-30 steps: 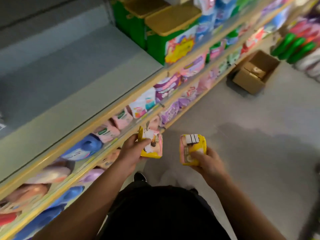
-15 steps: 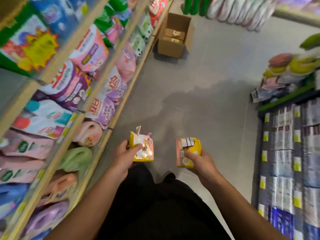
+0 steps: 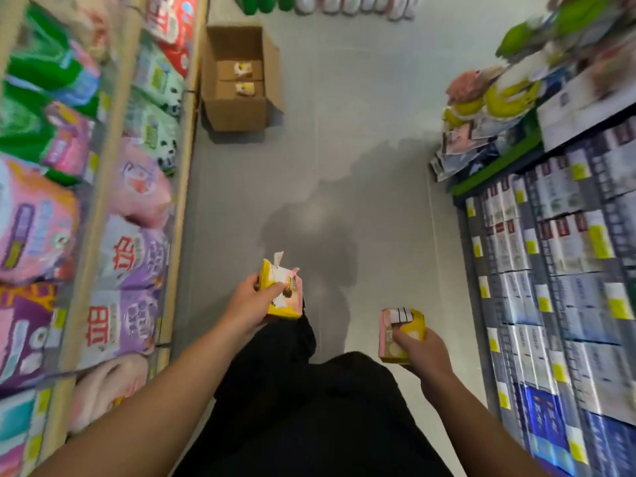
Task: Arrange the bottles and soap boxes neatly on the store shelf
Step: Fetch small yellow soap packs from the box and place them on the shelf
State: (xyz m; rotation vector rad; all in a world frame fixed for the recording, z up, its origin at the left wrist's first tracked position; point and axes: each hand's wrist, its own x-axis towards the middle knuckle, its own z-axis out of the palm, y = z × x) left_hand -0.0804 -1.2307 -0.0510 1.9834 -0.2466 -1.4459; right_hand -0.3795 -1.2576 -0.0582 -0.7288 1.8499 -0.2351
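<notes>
My left hand [image 3: 253, 302] grips a yellow and pink soap box [image 3: 284, 292] whose top flap stands torn open. My right hand [image 3: 418, 351] grips a second yellow and pink soap box [image 3: 399, 330] with a white striped label on top. Both boxes are held in front of me above the grey aisle floor [image 3: 361, 149], between the two shelf rows. An open cardboard carton [image 3: 237, 80] sits on the floor ahead at the left, and two more boxes lie inside it.
A wooden-edged shelf [image 3: 103, 187] of soft pink, purple and green packs runs along my left. A dark rack [image 3: 564, 287] of small boxed goods with yellow tags lines my right. Green and white bottles [image 3: 327, 3] stand at the aisle's far end.
My view has swung right, from the left shelf to straight down the aisle. Both hands still hold their soap boxes, now lower and further apart.
</notes>
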